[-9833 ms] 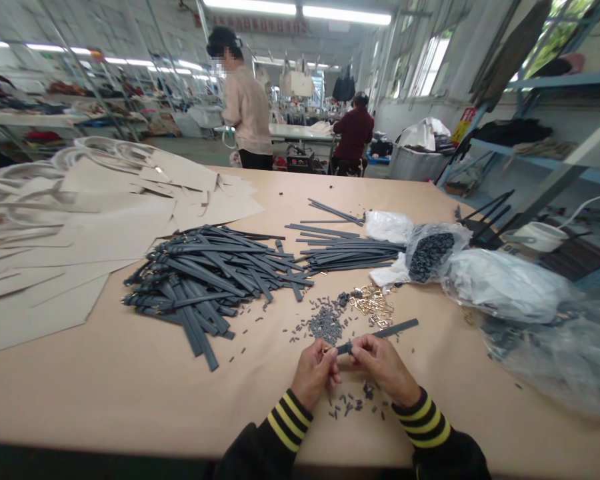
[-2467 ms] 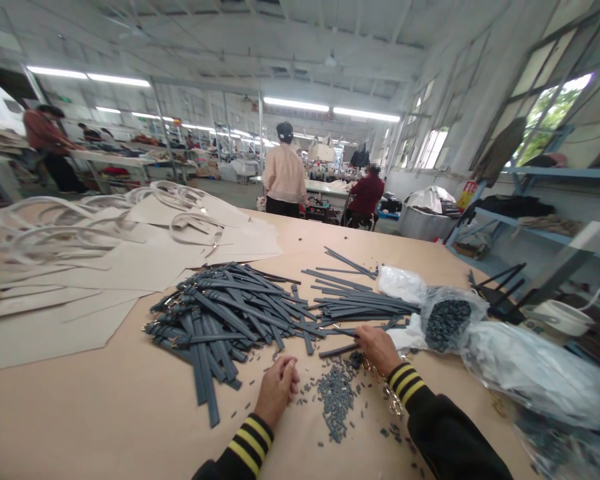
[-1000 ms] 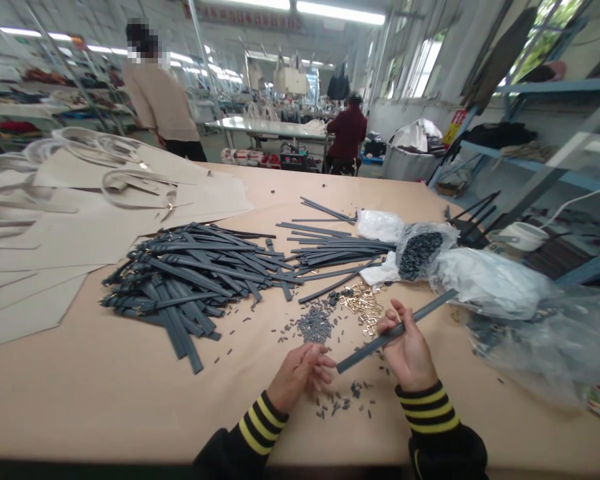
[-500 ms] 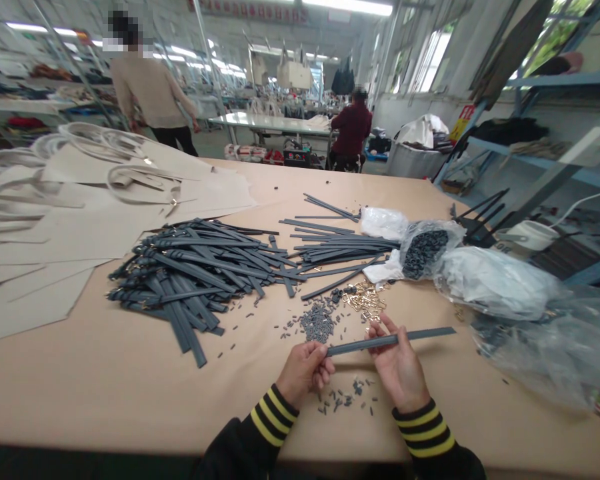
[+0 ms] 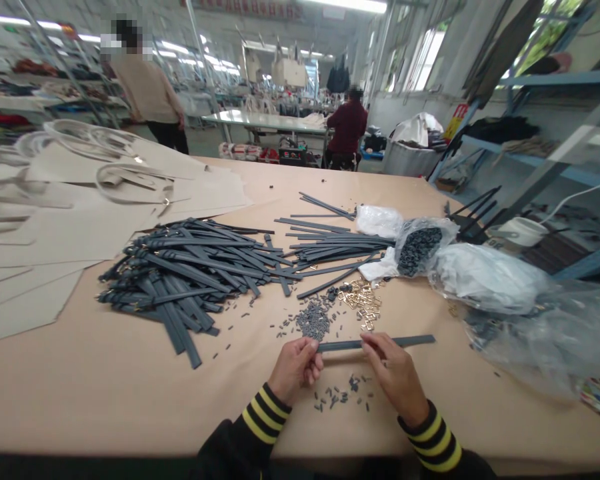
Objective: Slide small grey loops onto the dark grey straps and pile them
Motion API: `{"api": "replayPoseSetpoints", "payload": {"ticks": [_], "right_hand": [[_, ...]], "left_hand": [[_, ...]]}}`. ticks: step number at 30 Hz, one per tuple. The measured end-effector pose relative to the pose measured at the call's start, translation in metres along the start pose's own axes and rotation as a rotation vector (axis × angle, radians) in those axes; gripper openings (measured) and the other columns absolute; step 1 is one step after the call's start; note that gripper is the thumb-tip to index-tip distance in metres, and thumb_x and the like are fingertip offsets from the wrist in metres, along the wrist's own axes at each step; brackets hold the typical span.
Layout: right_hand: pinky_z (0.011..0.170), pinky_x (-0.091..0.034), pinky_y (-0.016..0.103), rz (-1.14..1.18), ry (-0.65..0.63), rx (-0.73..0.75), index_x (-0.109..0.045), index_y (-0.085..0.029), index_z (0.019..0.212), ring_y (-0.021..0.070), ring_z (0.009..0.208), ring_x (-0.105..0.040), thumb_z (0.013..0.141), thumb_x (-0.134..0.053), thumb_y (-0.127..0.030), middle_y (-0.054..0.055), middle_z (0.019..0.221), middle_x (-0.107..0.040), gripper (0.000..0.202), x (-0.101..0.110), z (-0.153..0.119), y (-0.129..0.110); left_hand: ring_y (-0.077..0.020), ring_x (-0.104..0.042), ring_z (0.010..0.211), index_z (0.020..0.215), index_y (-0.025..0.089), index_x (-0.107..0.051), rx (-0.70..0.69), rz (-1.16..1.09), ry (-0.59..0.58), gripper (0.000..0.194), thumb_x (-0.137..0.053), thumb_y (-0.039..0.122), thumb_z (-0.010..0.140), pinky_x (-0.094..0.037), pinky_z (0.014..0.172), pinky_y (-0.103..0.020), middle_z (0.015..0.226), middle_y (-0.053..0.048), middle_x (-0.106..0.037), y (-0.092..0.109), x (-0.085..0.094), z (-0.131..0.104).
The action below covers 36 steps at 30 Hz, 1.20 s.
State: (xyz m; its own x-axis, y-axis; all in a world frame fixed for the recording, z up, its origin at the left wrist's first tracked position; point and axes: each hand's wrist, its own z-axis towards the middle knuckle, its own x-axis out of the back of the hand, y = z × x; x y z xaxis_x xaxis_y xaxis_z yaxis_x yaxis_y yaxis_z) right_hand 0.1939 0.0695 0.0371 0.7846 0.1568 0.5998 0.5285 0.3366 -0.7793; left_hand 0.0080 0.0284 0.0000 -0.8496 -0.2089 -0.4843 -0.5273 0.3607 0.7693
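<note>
A dark grey strap (image 5: 415, 341) lies roughly level between my hands, just above the table. My left hand (image 5: 294, 367) pinches its left end between thumb and curled fingers. Near the strap's middle, my right hand (image 5: 396, 373) grips it from above with the fingertips, palm turned down, and the right end sticks out past it. Behind my hands sit a heap of small grey tubular pieces (image 5: 313, 320) and a scatter of gold metal rings or buckles (image 5: 363, 299). More small dark bits (image 5: 337, 398) lie between my wrists.
A big pile of finished-looking grey straps (image 5: 190, 267) lies left of centre, with loose strips (image 5: 340, 248) behind. Beige panels with handles (image 5: 95, 193) cover the far left. Plastic bags (image 5: 495, 280) and a bag of black pieces (image 5: 420, 250) stand right. Two people are beyond the table.
My right hand has turned from palm up under the strap to palm down over it, and moved slightly left. My left hand keeps its pinch. The view has shifted a little.
</note>
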Motion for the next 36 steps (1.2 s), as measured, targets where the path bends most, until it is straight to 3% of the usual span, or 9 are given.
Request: {"api": "replayPoseSetpoints", "payload": {"ticks": [2, 5, 24, 36], "right_hand": [[0.083, -0.039, 0.039, -0.186, -0.005, 0.184, -0.059, -0.020, 0.098, 0.0231, 0.095, -0.050, 0.079, -0.050, -0.024, 0.008, 0.099, -0.059, 0.022, -0.007, 0.004, -0.003], [0.084, -0.036, 0.041, -0.335, -0.060, 0.270, -0.057, -0.019, 0.101, 0.0226, 0.095, -0.048, 0.079, -0.049, -0.019, 0.008, 0.100, -0.058, 0.024, -0.020, 0.007, -0.005], [0.093, -0.024, 0.040, -0.383, -0.063, 0.246, -0.056, -0.021, 0.089, 0.0182, 0.088, -0.048, 0.076, -0.054, -0.014, 0.002, 0.089, -0.059, 0.015, -0.040, 0.006, -0.002], [0.092, -0.025, 0.038, -0.357, -0.077, 0.222, -0.055, -0.021, 0.088, 0.0182, 0.087, -0.046, 0.076, -0.054, -0.014, 0.001, 0.088, -0.058, 0.013, -0.043, 0.006, -0.004]], "left_hand": [[-0.0034, -0.045, 0.031, 0.063, 0.014, -0.046, -0.003, 0.004, -0.006, 0.028, -0.060, 0.038, 0.068, -0.031, 0.029, -0.012, 0.046, 0.003, -0.056, 0.000, 0.000, 0.000], [-0.0034, -0.045, 0.031, 0.064, 0.013, -0.046, -0.008, 0.014, -0.004, 0.028, -0.059, 0.038, 0.068, -0.032, 0.030, -0.011, 0.046, 0.003, -0.056, -0.002, 0.001, 0.000], [-0.0030, -0.045, 0.035, 0.068, 0.013, -0.047, -0.006, 0.081, 0.029, 0.029, -0.061, 0.039, 0.067, -0.036, 0.033, -0.011, 0.050, 0.003, -0.057, -0.002, 0.001, 0.001], [-0.0034, -0.046, 0.036, 0.072, 0.013, -0.047, 0.011, 0.095, 0.027, 0.030, -0.063, 0.038, 0.065, -0.036, 0.034, -0.012, 0.051, 0.003, -0.056, 0.001, 0.000, 0.001]]}}
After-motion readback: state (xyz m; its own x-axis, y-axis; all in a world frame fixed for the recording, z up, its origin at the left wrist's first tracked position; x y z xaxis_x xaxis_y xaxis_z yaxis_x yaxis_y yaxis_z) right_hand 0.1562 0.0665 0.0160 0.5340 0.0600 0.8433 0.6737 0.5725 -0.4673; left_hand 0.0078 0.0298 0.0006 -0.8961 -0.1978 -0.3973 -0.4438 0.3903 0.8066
